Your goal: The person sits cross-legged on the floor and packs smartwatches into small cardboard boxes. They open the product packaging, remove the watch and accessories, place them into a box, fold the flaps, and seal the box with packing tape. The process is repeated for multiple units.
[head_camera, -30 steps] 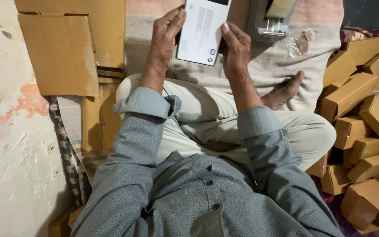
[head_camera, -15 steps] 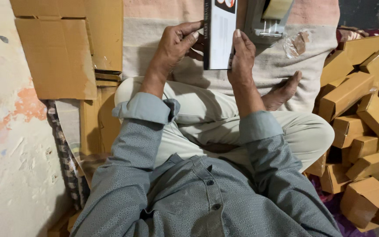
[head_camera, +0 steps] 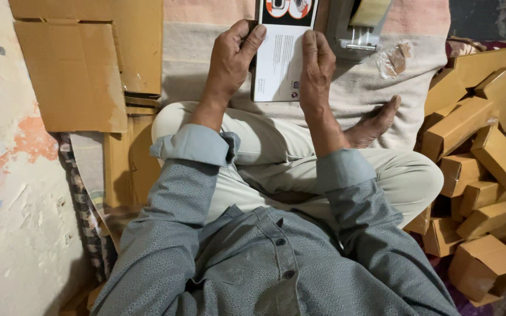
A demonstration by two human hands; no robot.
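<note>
Presently held at twelve o'clock over the lap: flat white retail box [head_camera: 279,58], judged light, stiff, smooth-sided. Left hand [head_camera: 232,61] curled on its left edge, right hand [head_camera: 317,67] flat against right edge. Best gripped by edges.

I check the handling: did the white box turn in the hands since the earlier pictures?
Yes. The white box has turned, judged against the tape dispenser.

Box [head_camera: 280,55] between left hand [head_camera: 231,58] and right hand [head_camera: 317,70], above lap. Flat cardboard [head_camera: 77,76] left, small cartons [head_camera: 487,158] piled right, tape dispenser [head_camera: 361,26] behind box.
</note>
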